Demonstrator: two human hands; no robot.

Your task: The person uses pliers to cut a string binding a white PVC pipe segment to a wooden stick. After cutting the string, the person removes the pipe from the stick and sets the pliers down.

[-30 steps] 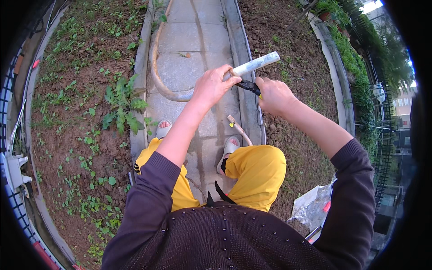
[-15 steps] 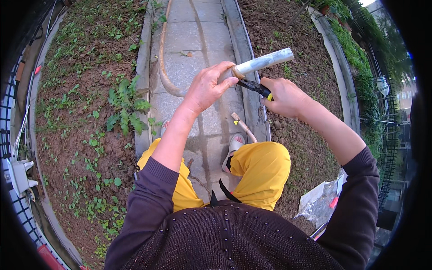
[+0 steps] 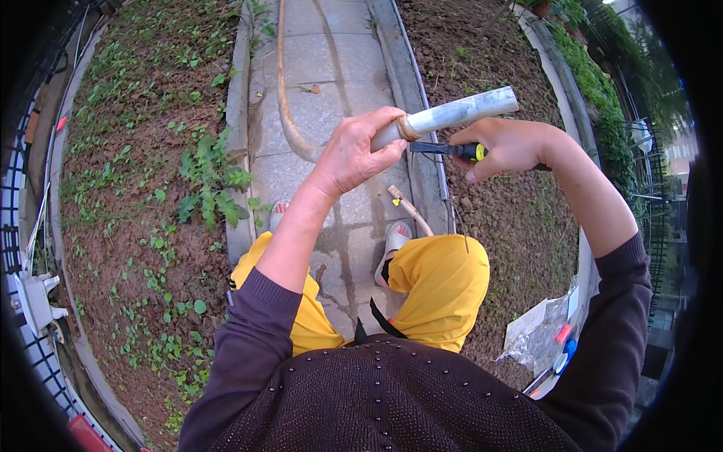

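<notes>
A pale grey-white pipe (image 3: 467,109) points up to the right from my left hand (image 3: 360,151), whose fingers are wrapped round its lower end. A rusty-brown wire band (image 3: 407,129) circles the pipe just beside my left fingertips. My right hand (image 3: 516,147) grips pliers (image 3: 468,151) with black and yellow handles. Their dark jaws lie just below the band, close to my left thumb; whether they bite on the wire I cannot tell. A tan hose (image 3: 285,105) curves along the path and passes behind my left hand, where its join with the pipe is hidden.
A short piece of tan hose (image 3: 410,211) with a yellow fitting lies by my right foot. Planted soil beds flank the paved path (image 3: 320,68), bounded by concrete curbs (image 3: 399,56). A clear plastic bag (image 3: 535,335) with small items rests at the lower right.
My left hand and the pipe have shifted right. My right hand has moved right and turned with the pliers, which now lie more level. The hose behind has shifted slightly.
</notes>
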